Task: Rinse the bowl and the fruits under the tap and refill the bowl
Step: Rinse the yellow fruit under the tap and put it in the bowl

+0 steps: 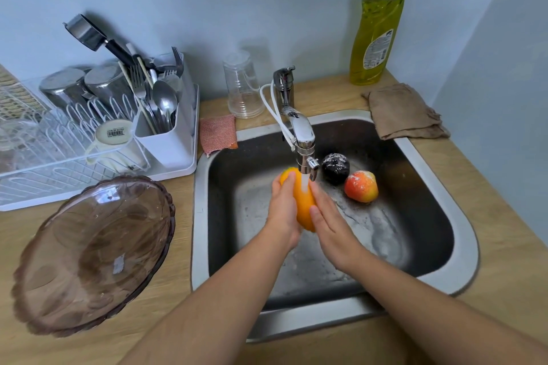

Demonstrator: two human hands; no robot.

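Note:
An orange-yellow mango [302, 204] is held between both my hands over the steel sink [462, 216], right under the running tap [302, 139]. My left hand [283, 210] wraps its left side. My right hand [329, 219] presses flat against its right side. Water streams onto the fruit. A dark round fruit [335, 168] and a red-yellow apple [361, 186] lie wet in the basin behind. The brown see-through bowl [95, 255] sits empty, tilted, on the wooden counter to the left.
A white dish rack [89, 139] with cutlery, steel cups and a mug stands at the back left. A pink sponge [218, 133], an upturned clear cup [243, 86], a dish soap bottle [378, 27] and a brown cloth [406, 112] line the sink's far edge.

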